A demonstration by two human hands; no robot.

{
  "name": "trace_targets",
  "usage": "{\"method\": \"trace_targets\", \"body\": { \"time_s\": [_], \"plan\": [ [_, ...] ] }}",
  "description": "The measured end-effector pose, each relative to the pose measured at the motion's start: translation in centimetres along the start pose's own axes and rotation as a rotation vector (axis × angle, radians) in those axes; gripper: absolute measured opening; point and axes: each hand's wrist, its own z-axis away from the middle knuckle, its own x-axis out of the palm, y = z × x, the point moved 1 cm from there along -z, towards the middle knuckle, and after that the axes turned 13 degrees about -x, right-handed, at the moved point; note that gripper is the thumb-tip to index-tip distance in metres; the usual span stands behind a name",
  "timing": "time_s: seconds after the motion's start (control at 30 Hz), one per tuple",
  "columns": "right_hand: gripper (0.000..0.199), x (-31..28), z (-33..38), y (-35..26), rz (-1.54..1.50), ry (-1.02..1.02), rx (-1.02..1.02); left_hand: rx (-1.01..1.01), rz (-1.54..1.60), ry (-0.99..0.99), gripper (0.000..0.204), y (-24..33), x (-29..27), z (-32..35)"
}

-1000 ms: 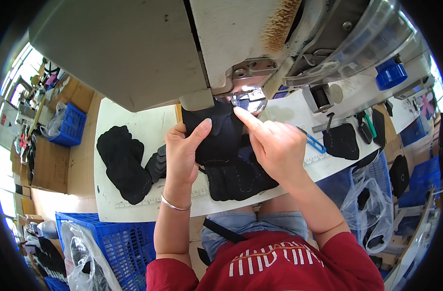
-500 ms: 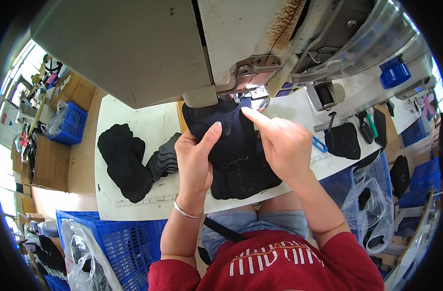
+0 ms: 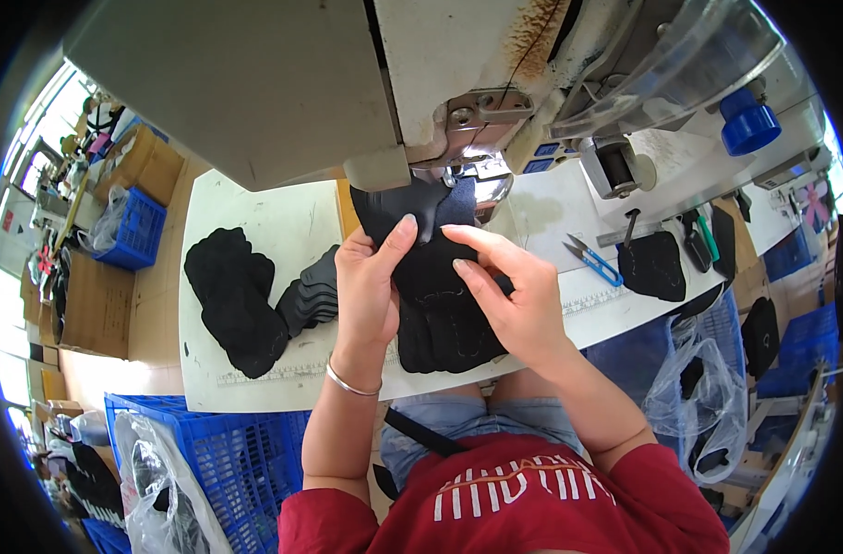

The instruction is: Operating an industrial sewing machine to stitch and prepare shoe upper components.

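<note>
A black fabric piece [image 3: 431, 277] with pale chalk-like marks lies under the sewing machine [image 3: 246, 92], its far end at the metal parts by the needle area. A smooth black shaped patch [image 3: 398, 205] and a dark navy textured strip [image 3: 457, 201] lie on it. My left hand [image 3: 368, 282] grips the fabric's left edge, thumb on top near the patch, fingers mostly hidden beneath. My right hand [image 3: 518, 291] touches the right side, index finger stretched out and thumb apart from it. More black pieces [image 3: 431, 355] lie below, by the table's front edge.
Left on the white table [image 3: 209, 198] are a black fabric stack [image 3: 232, 305] and several smooth black patches [image 3: 309, 294]. To the right lie blue-handled thread snips [image 3: 595, 260] and a black piece [image 3: 650, 268]. Blue crates [image 3: 246, 462] stand below the table's left front edge.
My right index finger has moved off the navy strip, toward me, and the thumb now shows apart from it. The fabric sits slightly differently; the thread snips are now uncovered.
</note>
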Motion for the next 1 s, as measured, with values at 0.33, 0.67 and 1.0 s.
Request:
{"method": "trace_targets", "body": {
  "time_s": [0.33, 0.67, 1.0],
  "plan": [
    [0.025, -1.0, 0.2, 0.7, -0.018, 0.025, -0.012, -0.111, -0.089, -0.066, 0.018, 0.8, 0.1, 0.9],
    [0.026, -3.0, 0.0, 0.4, -0.394, 0.065, 0.254, -0.003, -0.077, 0.025, 0.017, -1.9, 2.5, 2.6],
    [0.022, -5.1, -1.7, 2.4, -0.305, -0.036, 0.185, 0.08, -0.06, 0.09, 0.018, -3.7, 4.3, 3.0]
  ]
}}
